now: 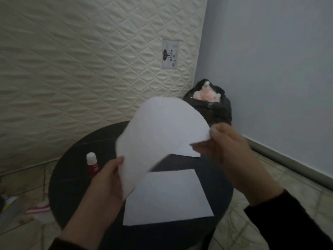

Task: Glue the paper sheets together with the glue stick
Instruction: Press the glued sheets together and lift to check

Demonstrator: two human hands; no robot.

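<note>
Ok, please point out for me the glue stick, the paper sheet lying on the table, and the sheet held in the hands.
glue stick (pixel 92 164), head view, red body.
flat sheet (pixel 167 197), head view, its middle.
held sheet (pixel 158 130), head view, middle of curved face.

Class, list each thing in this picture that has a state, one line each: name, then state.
Curved white paper sheet: lifted, bowed, held at two edges.
Flat white paper sheet: lying on the dark round table.
Red glue stick with white cap: upright, capped, untouched.
Left hand: pinching the lifted sheet.
Right hand: pinching its other edge.
Black bag: open, stuffed.
</note>
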